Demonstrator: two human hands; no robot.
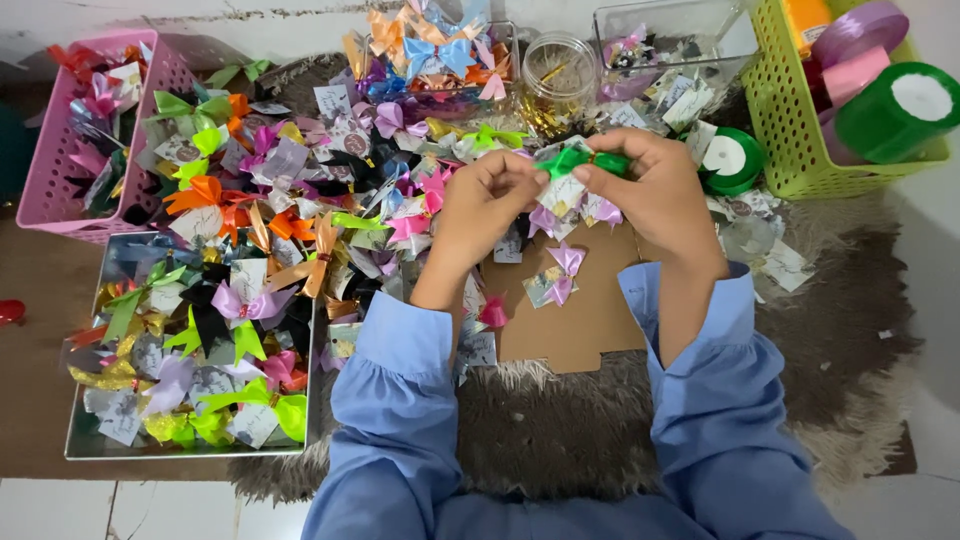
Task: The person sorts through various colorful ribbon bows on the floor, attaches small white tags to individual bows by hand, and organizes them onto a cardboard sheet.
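Observation:
Both hands meet above a brown cardboard sheet (590,310). My left hand (485,200) and my right hand (650,180) pinch a small green ribbon bow (575,160) between their fingertips, with a small white tag (562,192) hanging under it. A purple bow on a tag (560,275) lies on the cardboard just below the hands. Light blue sleeves cover both forearms.
A heap of coloured bows (320,190) spreads to the left. A metal tray (85,450) of bows sits at front left, a pink basket (50,170) at back left. A green basket (790,120) with ribbon rolls stands at right, beside a green roll (730,160) and a glass jar (560,70).

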